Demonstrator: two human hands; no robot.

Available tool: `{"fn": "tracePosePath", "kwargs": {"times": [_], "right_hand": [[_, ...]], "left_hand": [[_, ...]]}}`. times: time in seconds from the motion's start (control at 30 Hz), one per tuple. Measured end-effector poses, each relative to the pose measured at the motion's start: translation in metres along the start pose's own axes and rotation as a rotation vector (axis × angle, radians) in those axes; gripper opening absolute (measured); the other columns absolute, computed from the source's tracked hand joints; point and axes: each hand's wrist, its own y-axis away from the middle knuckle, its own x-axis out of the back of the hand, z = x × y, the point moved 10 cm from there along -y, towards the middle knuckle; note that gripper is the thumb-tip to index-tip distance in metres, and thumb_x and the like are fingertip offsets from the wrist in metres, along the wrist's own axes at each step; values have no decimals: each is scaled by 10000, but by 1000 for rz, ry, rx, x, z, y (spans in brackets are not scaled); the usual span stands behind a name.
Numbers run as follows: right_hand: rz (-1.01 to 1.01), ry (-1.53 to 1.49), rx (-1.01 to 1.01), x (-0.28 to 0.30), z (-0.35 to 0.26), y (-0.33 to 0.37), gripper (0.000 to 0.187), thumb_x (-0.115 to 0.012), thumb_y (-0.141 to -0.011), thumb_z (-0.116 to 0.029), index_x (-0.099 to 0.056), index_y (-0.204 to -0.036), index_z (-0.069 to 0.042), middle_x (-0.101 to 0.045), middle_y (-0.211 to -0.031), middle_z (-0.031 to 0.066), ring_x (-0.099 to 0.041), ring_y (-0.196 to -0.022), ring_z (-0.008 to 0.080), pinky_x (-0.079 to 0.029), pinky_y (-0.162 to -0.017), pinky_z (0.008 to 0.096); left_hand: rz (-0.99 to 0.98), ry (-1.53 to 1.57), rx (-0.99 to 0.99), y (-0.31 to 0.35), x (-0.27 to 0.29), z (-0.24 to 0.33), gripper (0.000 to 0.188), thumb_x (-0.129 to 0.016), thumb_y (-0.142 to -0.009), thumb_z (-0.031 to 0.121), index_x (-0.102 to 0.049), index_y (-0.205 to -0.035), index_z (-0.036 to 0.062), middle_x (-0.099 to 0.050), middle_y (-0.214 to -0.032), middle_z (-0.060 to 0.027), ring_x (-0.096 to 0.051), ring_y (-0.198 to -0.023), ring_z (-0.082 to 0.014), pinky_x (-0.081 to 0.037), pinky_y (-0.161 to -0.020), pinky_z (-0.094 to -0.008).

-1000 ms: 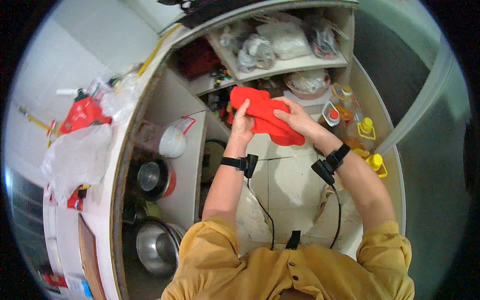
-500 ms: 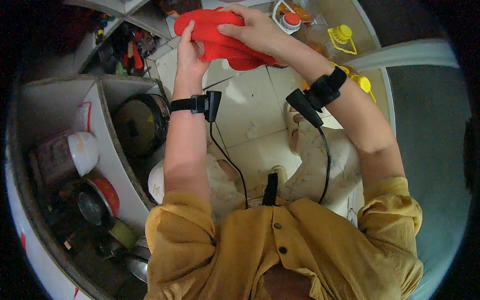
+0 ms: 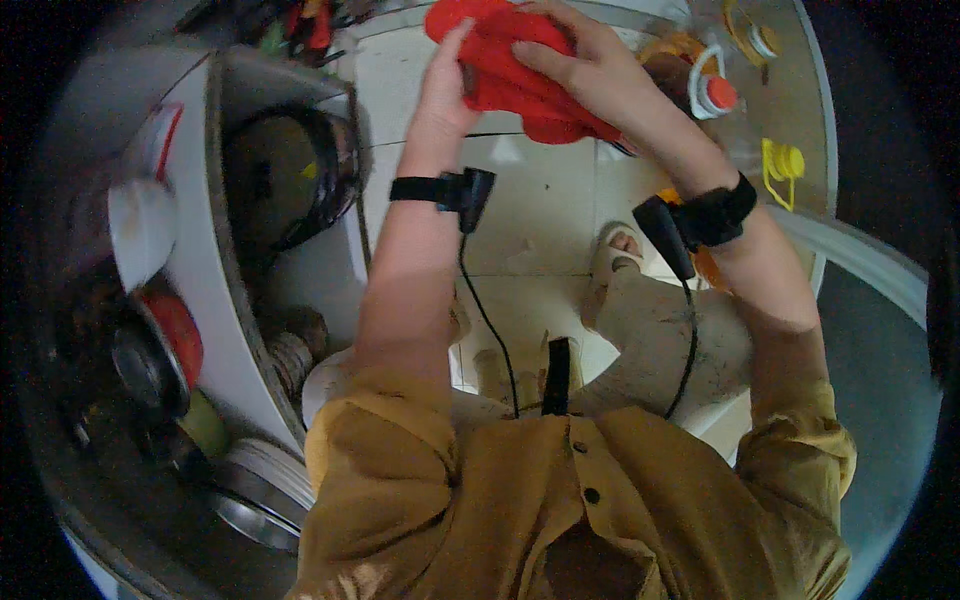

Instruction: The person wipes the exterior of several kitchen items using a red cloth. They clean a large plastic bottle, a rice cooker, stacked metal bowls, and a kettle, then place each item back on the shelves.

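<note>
- The left hand point(image 3: 447, 85) is raised at the top of the view, fingers closed onto the left edge of a bright red, soft crumpled cloth point(image 3: 505, 60), thumb side toward the camera.
- The right hand point(image 3: 590, 70) lies over the same red cloth from the right, fingers spread and curled across its top, pressing it against the other hand.
- The cloth sits between both hands, held in the air above a pale tiled floor point(image 3: 540, 215) (nothing else touches it).
- Each wrist wears a black strap with a small black box point(image 3: 470, 192) and a thin cable running down toward the mustard-yellow shirt point(image 3: 560, 500).
- To the left stands a white shelf unit point(image 3: 215, 290) holding a dark round pan point(image 3: 290, 175) and steel pots point(image 3: 250, 490).
- Just right of the cloth are clear plastic bottles with a red cap point(image 3: 720, 92) and yellow caps point(image 3: 785, 160).
</note>
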Motion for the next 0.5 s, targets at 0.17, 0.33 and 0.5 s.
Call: {"fn": "tracePosePath", "kwargs": {"times": [0.17, 0.33, 0.5], "right_hand": [[18, 58, 104, -10, 2, 5, 395, -657, -911, -254, -571, -1225, -31, -686, -1028, 147, -673, -894, 208, -547, -786, 343], [-81, 115, 256, -25, -23, 25, 507, -699, -871, -312, -535, -1274, -50, -678, -1068, 162, -673, -934, 245, -537, -825, 362], [-169, 499, 250, -54, -27, 37, 586, -726, -784, -339, -527, -1276, -90, -677, -1081, 189, -654, -1014, 353, -514, -878, 416]], "left_hand": [[79, 24, -6, 37, 9, -6, 471, -520, -983, 404, -523, -1326, 81, -598, -1311, -83, -574, -1189, -244, -455, -1024, -406], [92, 23, -76, 83, -7, 7, 455, -479, -1010, 385, -513, -1334, 67, -597, -1315, -94, -569, -1203, -238, -448, -1037, -403], [100, -20, -88, 113, -5, 14, 472, -479, -1003, 435, -518, -1335, 101, -574, -1343, -93, -558, -1211, -235, -442, -1036, -410]]}}
